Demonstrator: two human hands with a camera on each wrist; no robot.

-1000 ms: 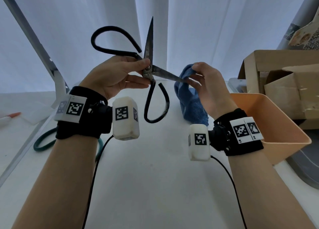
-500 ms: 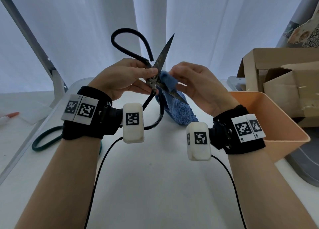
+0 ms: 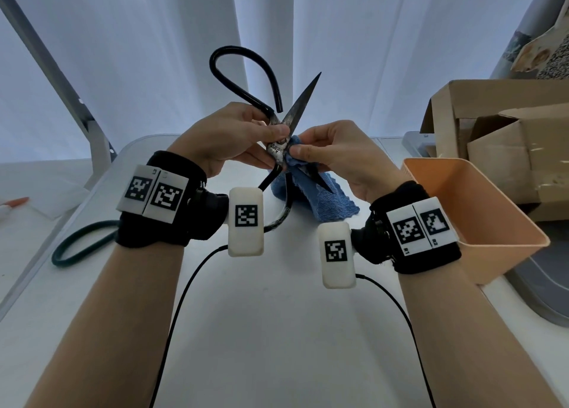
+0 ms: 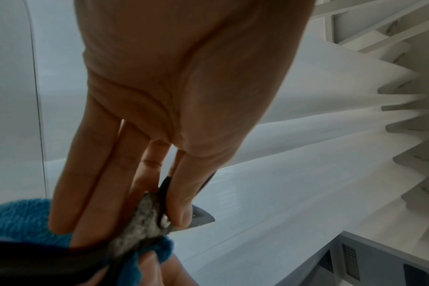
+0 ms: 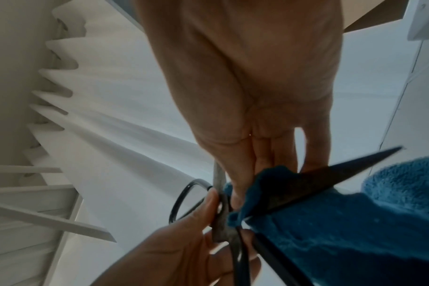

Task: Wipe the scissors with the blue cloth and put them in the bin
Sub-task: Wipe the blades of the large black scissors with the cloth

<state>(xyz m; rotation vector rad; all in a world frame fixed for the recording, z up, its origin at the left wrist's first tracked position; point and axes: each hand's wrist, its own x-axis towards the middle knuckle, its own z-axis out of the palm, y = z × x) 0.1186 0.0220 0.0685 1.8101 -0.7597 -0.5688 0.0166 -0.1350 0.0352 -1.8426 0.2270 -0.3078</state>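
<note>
Right hand (image 3: pixel 335 155) slid blue cloth (image 3: pixel 323 201) from blade tip to pivot of scissors (image 3: pixel 281 149); fingers pinch cloth there. Left hand (image 3: pixel 228 139) fingers grip pivot. Upper blade now toward 1 o'clock. Wiping underway; bin (image 3: pixel 480 210) at 3 o'clock waits.

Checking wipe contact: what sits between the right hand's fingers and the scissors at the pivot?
A fold of the blue cloth, pinched by the right hand against the scissors beside the pivot. The head and right wrist views show it; the left hand holds the pivot bare.

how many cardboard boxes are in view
2, both at the right beyond the orange bin: a large open cardboard box at the back and a smaller box in front of it. More may be hidden behind them.
</note>
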